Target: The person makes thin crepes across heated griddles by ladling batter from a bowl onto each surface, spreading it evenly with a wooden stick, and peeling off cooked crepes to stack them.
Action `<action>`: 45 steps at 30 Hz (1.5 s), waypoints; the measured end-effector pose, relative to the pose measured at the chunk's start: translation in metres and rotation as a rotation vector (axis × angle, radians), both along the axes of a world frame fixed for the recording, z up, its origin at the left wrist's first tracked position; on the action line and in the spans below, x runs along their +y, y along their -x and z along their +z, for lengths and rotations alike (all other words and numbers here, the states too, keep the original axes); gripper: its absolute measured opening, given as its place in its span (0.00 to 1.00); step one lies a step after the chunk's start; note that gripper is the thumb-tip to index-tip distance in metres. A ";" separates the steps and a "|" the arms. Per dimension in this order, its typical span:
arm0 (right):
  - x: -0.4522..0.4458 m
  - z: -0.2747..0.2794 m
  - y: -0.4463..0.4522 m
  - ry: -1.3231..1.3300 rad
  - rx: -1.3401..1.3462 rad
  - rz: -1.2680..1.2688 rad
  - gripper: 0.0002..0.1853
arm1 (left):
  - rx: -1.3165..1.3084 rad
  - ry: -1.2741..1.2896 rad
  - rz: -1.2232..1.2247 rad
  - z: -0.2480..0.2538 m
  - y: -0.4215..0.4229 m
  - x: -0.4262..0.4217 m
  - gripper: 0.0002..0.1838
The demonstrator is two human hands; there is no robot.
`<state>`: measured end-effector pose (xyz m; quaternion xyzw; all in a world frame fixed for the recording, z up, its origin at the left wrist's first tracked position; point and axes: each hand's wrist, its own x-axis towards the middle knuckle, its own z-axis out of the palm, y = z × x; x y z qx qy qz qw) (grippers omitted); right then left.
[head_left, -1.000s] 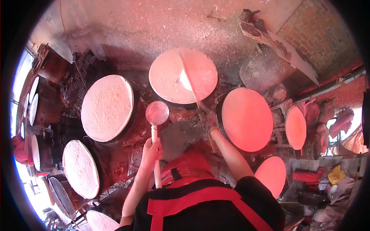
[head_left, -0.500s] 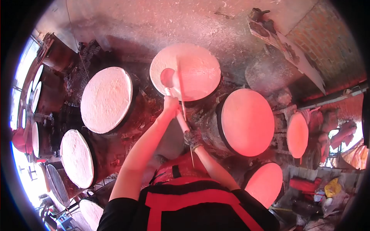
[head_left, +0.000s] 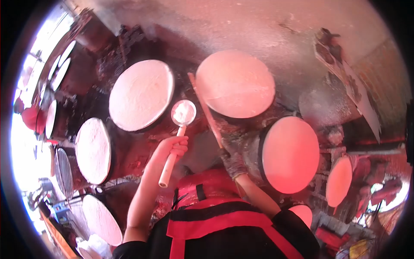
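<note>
My left hand [head_left: 174, 146] is closed round the pale handle of a ladle [head_left: 184, 112]. Its round bowl faces up with whitish stuff in it, between two large round pans [head_left: 141, 95] whose tops are coated pale. My right hand [head_left: 233, 160], in a dark patterned glove, grips a long thin wooden stick [head_left: 205, 108]. The stick slants up and left, its flat upper part beside the left edge of the far pale round pan [head_left: 235, 84]. I cannot tell whether it touches that pan.
More pale-topped round pans stand around me, with one at my right [head_left: 290, 155] and one at my left [head_left: 93, 151]. A striped round rack [head_left: 64, 173] is at the far left. A board [head_left: 351, 84] leans by the wall, and steam or dust hangs near it.
My left hand has moved the ladle off the far pan, back and to the left, bowl now upright. The stick has swung to lean left, my right hand shifting right. The whole view has turned.
</note>
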<state>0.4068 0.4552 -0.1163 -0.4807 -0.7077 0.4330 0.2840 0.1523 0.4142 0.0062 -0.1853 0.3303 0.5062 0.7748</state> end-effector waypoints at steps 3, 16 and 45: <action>0.028 0.029 -0.005 -0.088 -0.261 0.010 0.20 | 0.054 -0.010 0.104 -0.001 0.017 -0.057 0.09; -0.130 0.050 0.309 -0.335 -0.270 0.895 0.11 | -0.091 -0.065 1.087 -0.045 0.095 -0.369 0.03; -0.206 0.214 0.706 -0.653 -0.005 1.591 0.15 | -0.064 -0.186 2.032 0.041 0.130 -0.465 0.12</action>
